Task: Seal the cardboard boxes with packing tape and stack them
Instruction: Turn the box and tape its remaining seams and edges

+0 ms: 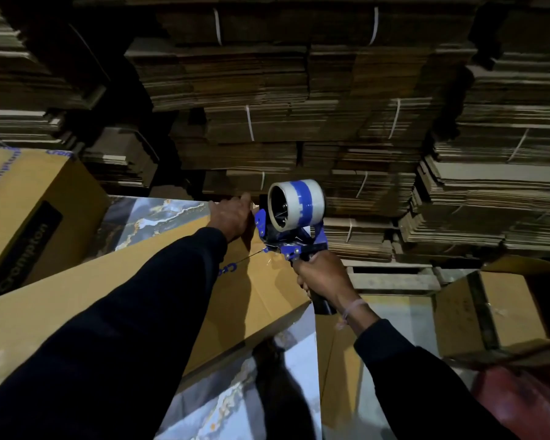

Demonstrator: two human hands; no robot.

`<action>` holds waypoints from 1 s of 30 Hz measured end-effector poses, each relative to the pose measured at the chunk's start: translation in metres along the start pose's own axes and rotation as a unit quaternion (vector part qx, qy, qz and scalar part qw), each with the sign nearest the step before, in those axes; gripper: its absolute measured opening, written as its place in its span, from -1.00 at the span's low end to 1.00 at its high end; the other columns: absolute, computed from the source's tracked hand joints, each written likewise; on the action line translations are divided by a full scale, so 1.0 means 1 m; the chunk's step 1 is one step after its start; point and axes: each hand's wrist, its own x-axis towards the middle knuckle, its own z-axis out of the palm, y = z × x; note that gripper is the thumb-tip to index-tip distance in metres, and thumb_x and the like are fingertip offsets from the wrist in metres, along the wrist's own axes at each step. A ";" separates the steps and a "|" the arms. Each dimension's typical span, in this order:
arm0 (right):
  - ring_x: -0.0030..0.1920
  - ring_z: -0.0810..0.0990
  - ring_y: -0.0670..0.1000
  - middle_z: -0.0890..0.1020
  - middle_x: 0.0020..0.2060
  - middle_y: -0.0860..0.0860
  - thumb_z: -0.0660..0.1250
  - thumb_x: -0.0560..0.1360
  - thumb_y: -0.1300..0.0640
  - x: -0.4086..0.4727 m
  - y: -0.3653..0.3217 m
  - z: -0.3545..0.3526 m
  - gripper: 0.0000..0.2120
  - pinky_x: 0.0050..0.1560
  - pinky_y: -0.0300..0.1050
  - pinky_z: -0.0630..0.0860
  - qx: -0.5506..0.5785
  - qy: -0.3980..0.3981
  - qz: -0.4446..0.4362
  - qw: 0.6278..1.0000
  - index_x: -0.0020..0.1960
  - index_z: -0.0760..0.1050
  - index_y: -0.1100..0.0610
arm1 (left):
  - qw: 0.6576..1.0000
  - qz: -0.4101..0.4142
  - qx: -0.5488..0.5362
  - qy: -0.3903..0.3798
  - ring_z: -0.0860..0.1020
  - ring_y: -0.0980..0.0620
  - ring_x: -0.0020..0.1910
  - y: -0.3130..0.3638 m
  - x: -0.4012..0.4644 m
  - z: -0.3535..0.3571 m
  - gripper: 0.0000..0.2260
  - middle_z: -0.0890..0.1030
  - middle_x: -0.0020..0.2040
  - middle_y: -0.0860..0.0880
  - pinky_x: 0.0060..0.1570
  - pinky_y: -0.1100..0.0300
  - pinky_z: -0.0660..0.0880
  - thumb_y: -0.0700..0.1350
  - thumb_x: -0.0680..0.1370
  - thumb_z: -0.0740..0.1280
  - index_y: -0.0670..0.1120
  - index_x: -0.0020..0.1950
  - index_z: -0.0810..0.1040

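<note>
A long brown cardboard box (261,290) with blue print lies in front of me, its top flaps closed along a seam. My right hand (323,277) grips the handle of a blue tape dispenser (286,236) that carries a roll of clear tape (296,203); the dispenser's blade end sits on the box top near the far end of the seam. My left hand (231,217) presses on the far edge of the box just left of the dispenser, fingers curled over the rim. Dark sleeves cover both arms.
A second brown printed box (29,214) stands at the left. Another open brown box (502,312) sits at the right above something red (521,404). Tall stacks of tied flat cardboard (299,106) fill the background. Marble-patterned sheets (159,217) lie beside and under the box.
</note>
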 end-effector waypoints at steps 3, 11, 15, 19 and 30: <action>-0.35 0.69 0.06 0.70 -0.43 -0.01 0.31 0.53 -0.10 0.001 0.003 0.001 -0.58 -0.09 0.09 0.69 -0.039 0.009 -0.013 0.999 -0.32 0.65 0.18 | 0.999 0.000 0.021 -0.025 0.48 -0.29 0.37 -0.001 0.004 -0.001 -0.55 0.49 0.38 -0.20 0.40 -0.37 0.23 -0.13 0.61 0.35 -0.08 0.44 0.26; -0.30 0.70 0.12 0.70 -0.37 0.06 0.32 0.47 -0.16 0.000 0.011 0.003 -0.57 -0.15 0.06 0.67 -0.089 0.028 -0.029 0.995 -0.28 0.64 0.21 | 0.999 -0.025 -0.002 -0.031 0.31 -0.30 0.50 0.004 0.008 -0.003 -0.44 0.32 0.53 -0.21 0.46 -0.35 0.17 -0.01 0.65 0.33 -0.08 0.58 0.19; -0.30 0.69 0.13 0.70 -0.37 0.07 0.35 0.48 -0.10 -0.009 0.024 0.000 -0.62 -0.23 -0.04 0.60 -0.088 0.029 -0.026 0.995 -0.29 0.62 0.20 | 1.000 -0.018 -0.020 -0.010 0.33 -0.30 0.48 0.001 0.011 0.003 -0.54 0.37 0.49 -0.20 0.45 -0.37 0.19 0.10 0.67 0.25 -0.06 0.50 0.27; -0.29 0.69 0.14 0.71 -0.35 0.11 0.38 0.51 0.00 -0.025 0.044 -0.004 -0.67 -0.31 -0.13 0.48 -0.086 0.029 -0.033 0.995 -0.28 0.63 0.23 | 1.000 -0.002 -0.013 0.023 0.35 -0.29 0.44 -0.002 0.010 0.008 -0.41 0.41 0.44 -0.21 0.41 -0.34 0.23 0.35 0.66 0.00 -0.06 0.46 0.33; -0.30 0.71 0.25 0.63 -0.42 0.25 0.38 0.47 0.00 -0.005 0.046 0.017 -0.59 -0.30 0.05 0.60 -0.013 0.006 -0.035 0.999 -0.32 0.54 0.36 | 0.999 -0.017 0.008 0.040 0.37 -0.25 0.39 -0.022 0.028 0.006 -0.34 0.43 0.39 -0.20 0.36 -0.29 0.26 0.42 0.63 -0.04 -0.07 0.43 0.38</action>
